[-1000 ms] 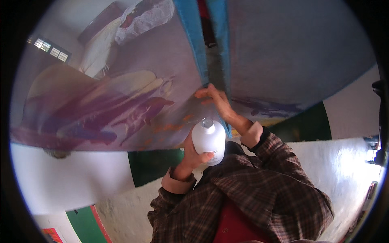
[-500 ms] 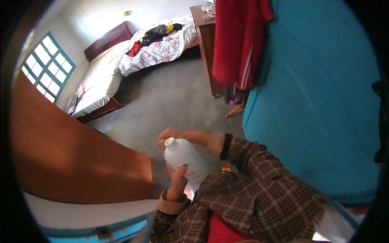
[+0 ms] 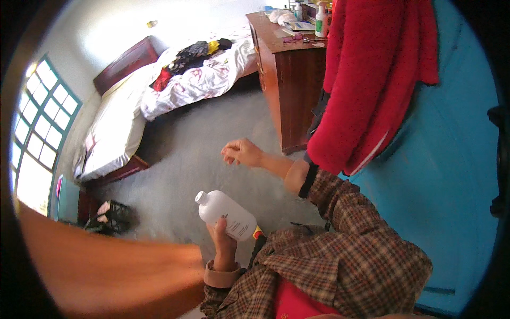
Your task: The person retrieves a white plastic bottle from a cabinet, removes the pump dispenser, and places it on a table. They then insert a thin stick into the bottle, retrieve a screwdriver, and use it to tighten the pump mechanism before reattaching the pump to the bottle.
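A white plastic bottle (image 3: 226,212) with a white cap tilts in my left hand (image 3: 224,239), whose fingers wrap round its lower part. Dark print shows on its side. My right hand (image 3: 241,152) hangs over the floor beyond the bottle, apart from it. Its fingers are loosely curled and somewhat apart, and nothing shows between them. Plaid sleeves with turned-back cuffs cover both forearms.
A brown wooden door edge (image 3: 133,271) stands at the lower left, a blue door (image 3: 451,186) with red clothing (image 3: 366,85) at the right. Ahead are a wooden cabinet (image 3: 300,95) bearing bottles, a bed (image 3: 196,87) with clothes, and a black crate (image 3: 114,217) by the window.
My right hand has moved away from the bottle's cap end, farther forward. The bottle, still in my left hand, has shifted slightly left. My view has moved farther into the room.
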`<state>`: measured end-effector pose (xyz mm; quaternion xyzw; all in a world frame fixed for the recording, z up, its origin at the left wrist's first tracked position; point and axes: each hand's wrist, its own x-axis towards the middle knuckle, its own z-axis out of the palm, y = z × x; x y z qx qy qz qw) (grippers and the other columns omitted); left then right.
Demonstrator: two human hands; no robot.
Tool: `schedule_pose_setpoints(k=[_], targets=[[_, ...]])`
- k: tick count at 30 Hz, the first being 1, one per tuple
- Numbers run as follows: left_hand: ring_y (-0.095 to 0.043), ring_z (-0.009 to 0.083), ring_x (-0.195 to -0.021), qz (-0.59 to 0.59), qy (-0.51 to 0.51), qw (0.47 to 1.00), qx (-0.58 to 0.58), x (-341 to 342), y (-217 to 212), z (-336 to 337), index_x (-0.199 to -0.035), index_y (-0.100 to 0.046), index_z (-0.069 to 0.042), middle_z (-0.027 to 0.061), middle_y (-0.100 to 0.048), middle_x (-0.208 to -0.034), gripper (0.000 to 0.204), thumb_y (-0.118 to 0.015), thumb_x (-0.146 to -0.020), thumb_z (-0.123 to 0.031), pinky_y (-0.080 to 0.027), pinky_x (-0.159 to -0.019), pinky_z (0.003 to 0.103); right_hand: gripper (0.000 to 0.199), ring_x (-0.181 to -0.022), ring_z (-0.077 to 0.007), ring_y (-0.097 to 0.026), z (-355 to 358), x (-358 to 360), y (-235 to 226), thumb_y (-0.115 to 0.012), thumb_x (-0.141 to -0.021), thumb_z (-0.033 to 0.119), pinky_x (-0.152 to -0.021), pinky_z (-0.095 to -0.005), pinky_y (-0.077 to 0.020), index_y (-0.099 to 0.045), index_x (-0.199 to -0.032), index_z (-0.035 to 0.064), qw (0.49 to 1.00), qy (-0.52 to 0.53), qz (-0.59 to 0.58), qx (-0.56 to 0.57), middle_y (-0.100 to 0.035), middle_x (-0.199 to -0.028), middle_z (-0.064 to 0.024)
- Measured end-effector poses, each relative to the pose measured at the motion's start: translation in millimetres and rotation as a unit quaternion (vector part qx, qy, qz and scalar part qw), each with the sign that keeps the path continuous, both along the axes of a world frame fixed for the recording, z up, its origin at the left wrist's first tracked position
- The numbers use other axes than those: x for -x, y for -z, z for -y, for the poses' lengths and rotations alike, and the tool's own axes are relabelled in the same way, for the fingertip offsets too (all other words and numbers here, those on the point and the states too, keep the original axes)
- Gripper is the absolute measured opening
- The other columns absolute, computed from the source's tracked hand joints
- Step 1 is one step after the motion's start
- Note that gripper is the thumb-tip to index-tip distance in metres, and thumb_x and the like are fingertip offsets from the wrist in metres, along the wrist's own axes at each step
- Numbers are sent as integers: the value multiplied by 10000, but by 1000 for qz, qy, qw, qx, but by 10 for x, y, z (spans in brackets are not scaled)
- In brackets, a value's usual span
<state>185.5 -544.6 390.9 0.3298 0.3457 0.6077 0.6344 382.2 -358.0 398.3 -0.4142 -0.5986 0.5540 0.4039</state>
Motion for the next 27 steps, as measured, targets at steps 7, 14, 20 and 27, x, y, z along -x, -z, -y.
schedule_pose_setpoints(k=[7,14,20,27], targets=[[-630,220,-988,-75,100,990,-60,270,-260,-1918,-1297,-505,30,97,-627,-1118,818,-824,-701,-430,-518,-835,359,177,-727,-122,-661,-1938,-1041,-217,-603,-938,160,-626,-277,-526,-696,-986,17,932,299,33,-201,-709,-840,-59],[-639,196,-963,-132,220,960,-109,-281,-278,-3477,-1238,-553,37,87,-659,-1071,796,-888,-644,-372,-509,-851,347,226,-962,-361,-679,-3032,-3186,-557,-566,-939,183,-826,-435,-535,-708,-1042,40,650,605,354,-294,-714,-1009,-179],[-641,199,-965,-171,276,936,-132,-940,-254,-4699,-1238,-553,34,96,-663,-1074,797,-892,-634,-360,-507,-872,360,323,-1161,-350,-595,-3645,-4409,-596,-521,-896,104,-1002,-452,-461,-670,-1182,99,591,595,519,-167,-622,-1286,-162],[-632,209,-974,-140,315,934,-95,-1702,-241,-5713,-1247,-541,32,98,-654,-1095,789,-887,-636,-326,-503,-884,362,215,-1063,-375,-578,-3802,-4923,-766,-513,-827,2,-884,-468,-466,-634,-995,59,673,364,617,-183,-604,-1010,-160]])
